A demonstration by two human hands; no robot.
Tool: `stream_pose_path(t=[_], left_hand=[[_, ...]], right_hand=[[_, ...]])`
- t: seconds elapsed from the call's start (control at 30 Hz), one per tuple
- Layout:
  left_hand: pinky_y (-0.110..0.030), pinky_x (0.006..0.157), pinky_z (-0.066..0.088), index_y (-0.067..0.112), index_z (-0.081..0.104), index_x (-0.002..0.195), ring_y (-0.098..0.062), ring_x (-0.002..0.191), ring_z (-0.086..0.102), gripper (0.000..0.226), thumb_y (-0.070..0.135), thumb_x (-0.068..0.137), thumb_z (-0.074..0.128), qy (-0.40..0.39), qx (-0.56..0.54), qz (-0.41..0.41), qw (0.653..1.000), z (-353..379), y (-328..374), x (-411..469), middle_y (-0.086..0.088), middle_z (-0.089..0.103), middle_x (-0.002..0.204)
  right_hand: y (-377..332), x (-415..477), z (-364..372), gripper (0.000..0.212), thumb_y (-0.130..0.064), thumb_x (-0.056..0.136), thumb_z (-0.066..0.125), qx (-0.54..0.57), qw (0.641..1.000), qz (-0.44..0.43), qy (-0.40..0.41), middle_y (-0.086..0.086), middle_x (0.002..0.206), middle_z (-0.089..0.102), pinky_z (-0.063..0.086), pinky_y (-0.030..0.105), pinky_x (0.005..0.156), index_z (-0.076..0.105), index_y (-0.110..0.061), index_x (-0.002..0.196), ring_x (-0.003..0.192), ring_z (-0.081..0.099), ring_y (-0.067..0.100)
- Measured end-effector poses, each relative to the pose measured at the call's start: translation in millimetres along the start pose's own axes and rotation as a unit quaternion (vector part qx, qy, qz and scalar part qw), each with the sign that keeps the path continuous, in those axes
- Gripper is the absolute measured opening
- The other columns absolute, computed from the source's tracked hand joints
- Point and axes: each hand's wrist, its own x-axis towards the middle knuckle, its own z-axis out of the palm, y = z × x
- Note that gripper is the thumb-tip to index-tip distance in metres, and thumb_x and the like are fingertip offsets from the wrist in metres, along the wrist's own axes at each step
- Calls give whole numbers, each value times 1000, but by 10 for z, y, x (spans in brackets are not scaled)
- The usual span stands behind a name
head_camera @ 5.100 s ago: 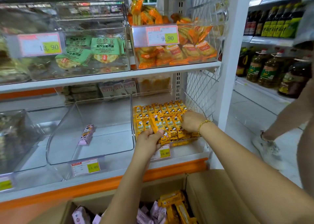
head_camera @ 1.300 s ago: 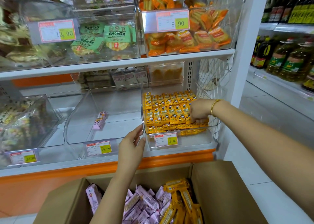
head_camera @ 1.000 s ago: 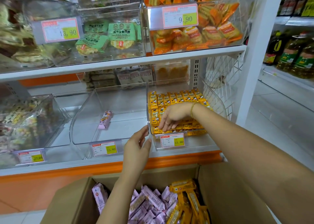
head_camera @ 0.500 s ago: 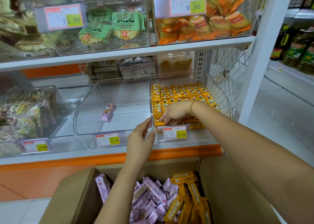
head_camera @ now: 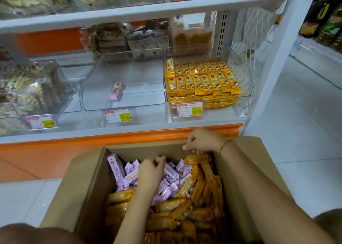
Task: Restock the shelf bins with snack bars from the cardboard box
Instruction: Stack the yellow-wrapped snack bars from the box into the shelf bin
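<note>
Snack bars fill the cardboard box [head_camera: 88,184] on the floor below the shelf [head_camera: 118,138]. The pink bars [head_camera: 172,180] lie heaped toward the box's far left corner. The yellow bars [head_camera: 201,184] run along its right wall and across the near part.

The left hand [head_camera: 150,171] rests on the pink heap with its fingers curled into the wrappers. Whether its grip has closed on a bar, I cannot tell. The right hand [head_camera: 201,140] is at the far edge of the box. Its curled fingertips touch the topmost yellow bar, but it is unclear whether that grip holds it or not.

On the shelf, the right bin [head_camera: 246,88] is packed with rows of yellow bars. The middle bin [head_camera: 92,88] holds a single pink bar [head_camera: 117,91], lying with its long axis front to back.

The next move probably depends on the pink heap. It lies directly under the left hand, which is nearer to it than the right. The bars are jumbled, most pointing roughly toward the far edge. The middle bin lies beyond that edge, up and a little to the left, so a lift by the left hand would be the short path.
</note>
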Motion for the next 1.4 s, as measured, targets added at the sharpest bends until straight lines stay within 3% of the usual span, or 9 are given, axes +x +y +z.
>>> stream_pose_path(t=[0.17,0.3,0.5,0.77,0.87,0.93,1.07,1.27,1.4], left_hand=[[-26,68,42,8,65,86,-27,94,64,12,17,90,59,-152,91,-125,976,246,-707,-236,-13,70,96],[-21,81,40,11,62,116,-17,106,57,35,23,84,70,-279,97,-139,945,357,-875,-366,1,60,117],[-20,64,42,15,68,95,-4,77,55,33,38,74,79,-299,75,-126,943,421,-734,-384,5,61,88],[-21,56,39,15,57,71,-9,62,51,31,38,77,76,-380,129,-148,904,517,-700,-435,2,52,65],[-25,60,40,15,51,61,-13,59,44,37,39,79,73,-349,9,-223,910,414,-651,-347,1,41,60],[-25,59,45,12,62,85,-16,70,49,29,38,79,73,-314,-147,-288,893,348,-548,-281,-3,45,75],[-27,53,57,7,65,90,-17,58,63,10,16,90,61,-230,-414,-350,808,246,-372,-142,-11,62,78],[-33,65,59,-1,67,83,-22,65,71,18,13,89,57,-203,-555,-314,743,68,-210,-71,-19,71,82],[-32,70,60,-4,61,105,-24,77,72,29,14,82,58,-211,-600,-256,728,11,31,-105,-18,71,96]], right_hand=[[587,311,731,31,-9,86,59,-108,990,82,-50,11,122,63,48,28,89,66,-8,117,110,59,24],[843,384,1098,59,-8,86,57,-164,982,32,-84,13,144,41,43,30,98,45,-25,140,125,46,29],[944,406,1286,57,-8,87,55,-213,976,20,-31,14,152,18,36,33,103,41,-25,140,135,31,32],[892,342,1232,27,-6,85,60,-149,984,48,89,15,120,53,45,35,88,56,-8,112,111,52,33],[799,303,1115,39,-15,79,73,-42,984,110,137,14,117,60,45,31,88,57,-8,113,112,54,29],[684,257,927,50,-24,78,76,20,980,153,125,14,122,59,45,29,88,54,-4,119,116,54,29],[480,145,544,19,-23,79,72,95,984,144,48,5,83,57,43,24,60,57,-11,77,75,55,18],[498,-183,385,38,10,75,68,493,864,45,92,14,108,62,51,31,81,65,-8,109,95,59,22],[452,-232,582,46,1,69,77,454,874,-29,169,0,115,64,52,41,94,71,-32,101,105,61,18]])
